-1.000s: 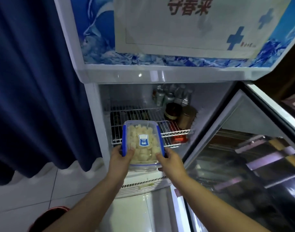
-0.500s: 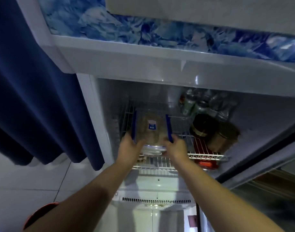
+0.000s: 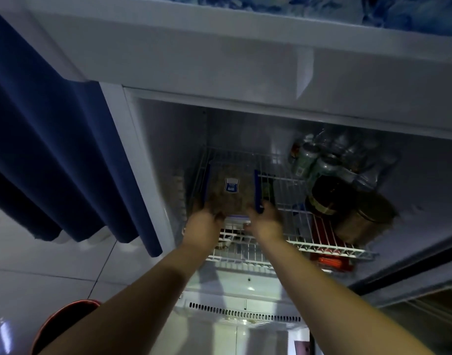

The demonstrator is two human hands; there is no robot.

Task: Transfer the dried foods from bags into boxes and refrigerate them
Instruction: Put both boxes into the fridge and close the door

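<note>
A clear plastic food box (image 3: 231, 190) with blue side clips and a blue label on its lid lies on the white wire shelf (image 3: 291, 242) inside the open fridge, towards the left wall. Pale dried food pieces fill it. My left hand (image 3: 203, 224) grips its near left corner and my right hand (image 3: 264, 221) grips its near right corner by the blue clip. Both arms reach in from below. The box's near edge is partly hidden by my fingers.
Several cans and bottles (image 3: 319, 162) and two dark jars (image 3: 330, 196) crowd the shelf's right side. A red item (image 3: 330, 261) lies under the shelf. A dark blue curtain (image 3: 48, 149) hangs left of the fridge. The glass door (image 3: 424, 303) stands open at right.
Both hands carried the box from in front of the fridge into it and onto the wire shelf. In the last half second it slid a little deeper.
</note>
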